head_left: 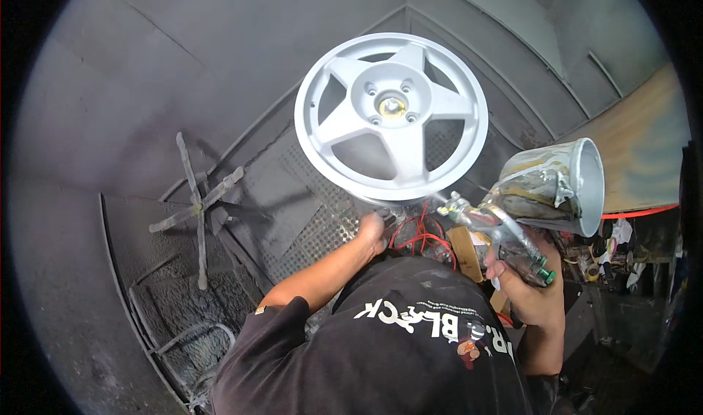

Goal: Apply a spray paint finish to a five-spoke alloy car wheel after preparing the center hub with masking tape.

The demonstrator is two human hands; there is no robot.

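Observation:
A silver-white five-spoke car wheel rim (pixel 412 151) faces up in front of me, with a yellowish metal piece at its hub. My right hand (pixel 523 287) is closed round the handle of a spray gun (pixel 505 228). The gun's nozzle points at the wheel's near right edge, close to it, and a faint pale haze shows there. A large paint-streaked cup (pixel 538 184) sits tilted on the gun. Just below the wheel's near edge, my left hand (pixel 373 232) has its fingers curled; what they hold, if anything, is hidden under the rim.
A grey-coated cross-armed metal stand (pixel 198 208) is at the left. Under the wheel lies perforated flooring (pixel 304 228). Red hose (pixel 419 241) coils near my body, beside a cardboard box (pixel 467 252). Grey walls surround the area; a tan panel (pixel 637 144) stands at the right above clutter.

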